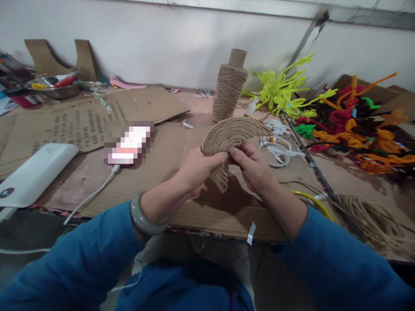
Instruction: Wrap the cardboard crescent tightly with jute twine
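Observation:
A curved piece covered in rows of twine (223, 134) is held up over the cardboard on the table. My left hand (201, 168) grips its left side, with the thumb lying across the rows. At its inner edge, my right hand (251, 164) is closed, thumb and fingertips pressed on the piece close to my left thumb. Behind it stands a spool of twine (228, 93) on a cardboard tube. A small glue bottle (251, 107) is just right of the spool.
A phone (131, 144) on a cable and a white power bank (37, 172) lie left. Pipe-cleaner flowers (356, 125) fill the right side, above a coil of cord (372, 220). White ribbon (279, 151) lies beside my right hand. A metal bowl (53, 88) sits back left.

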### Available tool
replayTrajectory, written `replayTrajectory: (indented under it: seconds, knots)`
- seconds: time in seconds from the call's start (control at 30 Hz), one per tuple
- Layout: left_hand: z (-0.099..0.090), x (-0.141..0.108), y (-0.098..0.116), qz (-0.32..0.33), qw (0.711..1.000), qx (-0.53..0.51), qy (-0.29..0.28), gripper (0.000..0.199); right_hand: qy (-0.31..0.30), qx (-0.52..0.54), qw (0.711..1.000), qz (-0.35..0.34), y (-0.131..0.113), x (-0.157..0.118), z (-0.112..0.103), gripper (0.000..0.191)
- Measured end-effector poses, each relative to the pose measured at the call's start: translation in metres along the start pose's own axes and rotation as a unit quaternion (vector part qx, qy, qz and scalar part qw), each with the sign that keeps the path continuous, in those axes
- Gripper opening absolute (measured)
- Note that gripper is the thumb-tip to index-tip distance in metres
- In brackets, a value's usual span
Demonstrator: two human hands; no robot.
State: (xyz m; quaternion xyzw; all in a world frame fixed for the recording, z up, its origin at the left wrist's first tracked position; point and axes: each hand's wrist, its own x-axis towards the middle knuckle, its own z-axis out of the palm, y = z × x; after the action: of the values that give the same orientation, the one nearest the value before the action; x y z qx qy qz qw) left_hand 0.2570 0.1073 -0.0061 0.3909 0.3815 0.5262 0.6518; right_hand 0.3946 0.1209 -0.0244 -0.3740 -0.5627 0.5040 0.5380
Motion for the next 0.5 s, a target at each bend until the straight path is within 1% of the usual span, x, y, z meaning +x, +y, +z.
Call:
replayTrajectory:
  seconds: [0.07, 0.1, 0.17, 0.23, 0.3, 0.5]
  knots:
    - [-0.001, 0.001, -0.001, 0.003, 1.000, 0.010, -0.008, 0.023, 0.005, 0.021, 1.000, 0.008, 0.000, 0.001, -0.004, 0.038]
    - [-0.002, 0.001, -0.001, 0.002, 1.000, 0.016, -0.010, 0.023, 0.019, 0.030, 0.999, 0.014, 0.000, 0.003, -0.006, 0.040]
    - [-0.002, 0.001, -0.002, -0.009, 1.000, 0.026, -0.010, 0.020, 0.066, 0.051, 0.996, 0.017, -0.003, 0.007, -0.011, 0.041]
    - [-0.003, 0.000, -0.002, -0.023, 0.999, 0.031, -0.008, 0.018, 0.125, 0.080, 0.989, 0.006, -0.007, 0.011, -0.015, 0.036]
    - [-0.003, -0.001, -0.002, -0.033, 0.999, 0.035, -0.008, 0.018, 0.165, 0.098, 0.981, -0.012, -0.012, 0.015, -0.020, 0.028]
    - [-0.004, -0.001, -0.003, -0.040, 0.998, 0.048, -0.013, 0.026, 0.202, 0.072, 0.977, -0.012, -0.018, 0.018, -0.027, 0.013]
